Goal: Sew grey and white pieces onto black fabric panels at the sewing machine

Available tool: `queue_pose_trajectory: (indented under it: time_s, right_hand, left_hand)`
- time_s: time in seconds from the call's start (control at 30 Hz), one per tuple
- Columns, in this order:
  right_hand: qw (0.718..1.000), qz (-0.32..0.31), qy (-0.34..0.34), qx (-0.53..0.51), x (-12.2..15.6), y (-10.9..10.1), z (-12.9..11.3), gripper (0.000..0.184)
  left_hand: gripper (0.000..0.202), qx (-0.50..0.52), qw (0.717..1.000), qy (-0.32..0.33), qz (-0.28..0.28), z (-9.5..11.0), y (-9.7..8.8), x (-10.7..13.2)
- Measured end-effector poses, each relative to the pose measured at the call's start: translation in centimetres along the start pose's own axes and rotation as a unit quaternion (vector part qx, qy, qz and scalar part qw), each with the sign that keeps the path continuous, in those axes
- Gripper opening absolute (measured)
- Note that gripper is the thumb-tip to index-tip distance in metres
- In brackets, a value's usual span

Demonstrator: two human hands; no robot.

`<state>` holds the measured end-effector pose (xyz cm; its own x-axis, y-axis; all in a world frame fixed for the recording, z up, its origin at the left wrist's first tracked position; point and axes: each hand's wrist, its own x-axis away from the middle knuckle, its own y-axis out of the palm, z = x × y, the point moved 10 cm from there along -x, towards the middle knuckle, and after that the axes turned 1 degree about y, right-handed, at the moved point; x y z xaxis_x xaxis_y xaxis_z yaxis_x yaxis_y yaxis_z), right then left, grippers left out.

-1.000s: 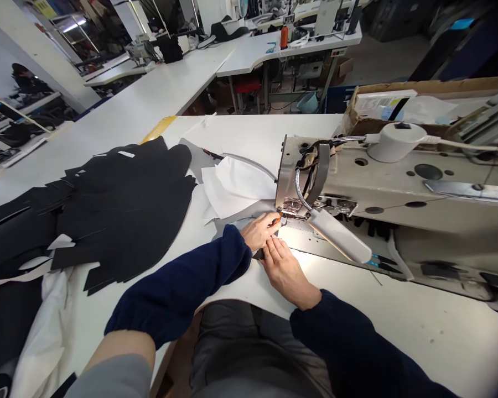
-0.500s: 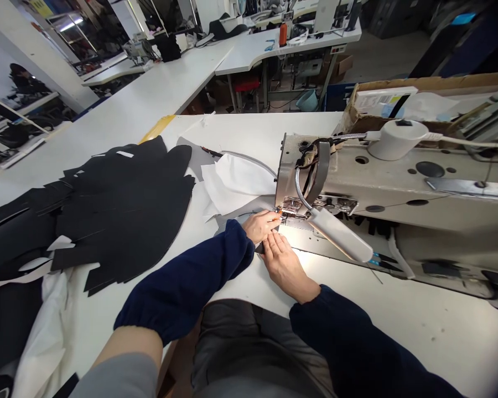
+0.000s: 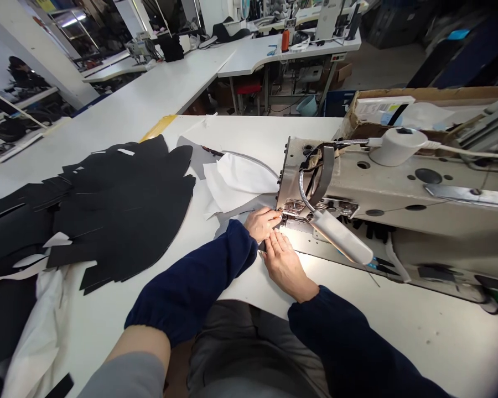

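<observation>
My left hand (image 3: pixel 263 223) is at the needle end of the sewing machine (image 3: pixel 382 179), its fingers bent and pressed together on a dark fabric piece (image 3: pixel 262 246). Just below it my right hand (image 3: pixel 287 265) lies flat with fingers stretched out, holding the same piece down on the table. Most of that piece is hidden beneath both hands. White sheet material (image 3: pixel 240 179) and grey fabric (image 3: pixel 232 218) lie behind the left hand, reaching to the machine head. A lit lamp (image 3: pixel 343 237) shines on the machine bed beside my fingers.
A wide pile of black cut pieces (image 3: pixel 128 215) covers the table's left side, with white cloth (image 3: pixel 35 331) at its near edge. Behind the machine stands a cardboard box (image 3: pixel 448 97). Another worktable (image 3: pixel 249 61) is farther back, and a person (image 3: pixel 22 74) sits far left.
My hands have hardly moved at the machine. A small orange spot by my left fingertips no longer shows. The view has shifted slightly.
</observation>
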<state>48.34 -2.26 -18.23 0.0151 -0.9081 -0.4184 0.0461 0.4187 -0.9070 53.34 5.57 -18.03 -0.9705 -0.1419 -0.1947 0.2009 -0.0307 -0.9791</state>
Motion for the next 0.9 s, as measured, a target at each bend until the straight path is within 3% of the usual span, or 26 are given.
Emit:
queue_pose_trajectory:
  time_s: [0.6,0.8,0.9]
  right_hand:
    - [1.0,-0.008,-0.001,0.01,-0.2,-0.2,-0.1,0.043]
    - [1.0,0.0,0.016,-0.007,0.0,-0.3,0.2,0.044]
    - [1.0,0.012,0.019,-0.016,0.1,-0.5,0.3,0.041]
  left_hand:
    - [0.025,0.01,0.997,-0.015,0.082,-0.1,-0.8,0.4]
    - [0.034,0.006,0.989,-0.123,0.085,-1.7,-1.7,1.1]
    - [0.04,0.007,0.987,-0.142,0.071,-2.0,-1.6,1.3]
